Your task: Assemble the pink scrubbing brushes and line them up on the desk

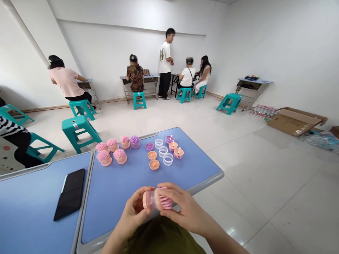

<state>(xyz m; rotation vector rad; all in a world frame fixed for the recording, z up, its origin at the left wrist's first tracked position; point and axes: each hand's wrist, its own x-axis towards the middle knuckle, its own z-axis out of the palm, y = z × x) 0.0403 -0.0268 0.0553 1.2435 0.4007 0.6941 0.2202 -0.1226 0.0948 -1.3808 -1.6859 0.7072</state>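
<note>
Both hands hold one pink-bristled brush sideways above the desk's near edge. My left hand grips its peach cap end, and my right hand wraps round the bristle end; a clear ring part shows between them. On the blue desk, several finished-looking brushes stand at the left, one with purple bristles. To their right lie a purple cap, two peach caps, three clear rings, and three upturned brush heads with white stems.
A black phone lies on the adjoining desk at the left. Teal stools stand beyond. Several people are farther back, one standing. An open cardboard box sits on the floor at the right.
</note>
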